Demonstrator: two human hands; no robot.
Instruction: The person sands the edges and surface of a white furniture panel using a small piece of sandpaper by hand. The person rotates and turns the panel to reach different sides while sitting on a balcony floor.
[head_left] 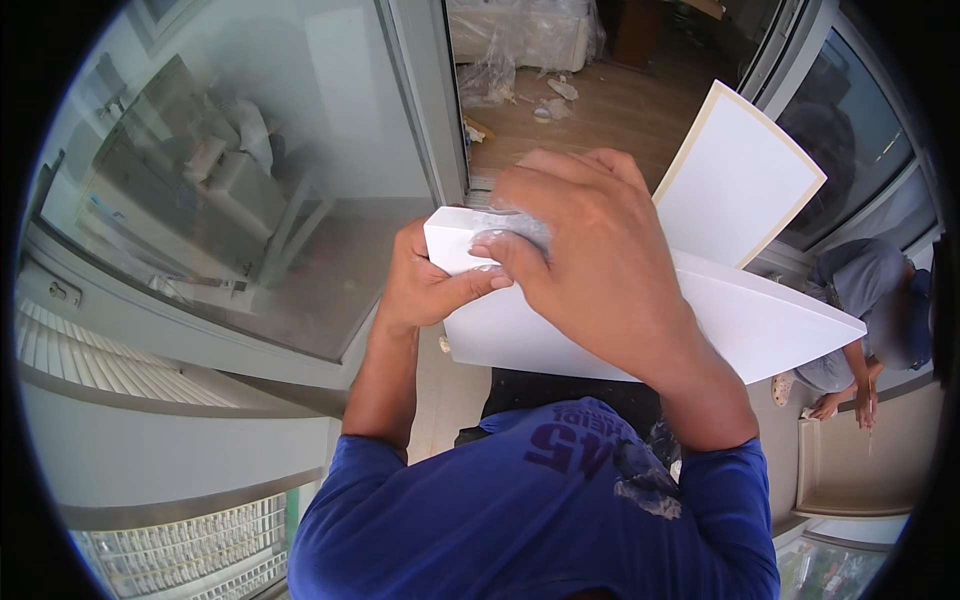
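A long white panel lies slantwise before my body, its narrow end raised at the left. My left hand is closed around that end, with the thumb on the near face. Against the panel's top edge, my right hand pinches a crumpled whitish wad; whether it is cloth or plastic I cannot make out. The right palm and fingers cover part of the edge.
A white board with a tan border stands tilted behind the panel. Glass doors flank a doorway with a wooden floor and plastic-wrapped furniture. At right, another person crouches, hands by a beige tray-like piece.
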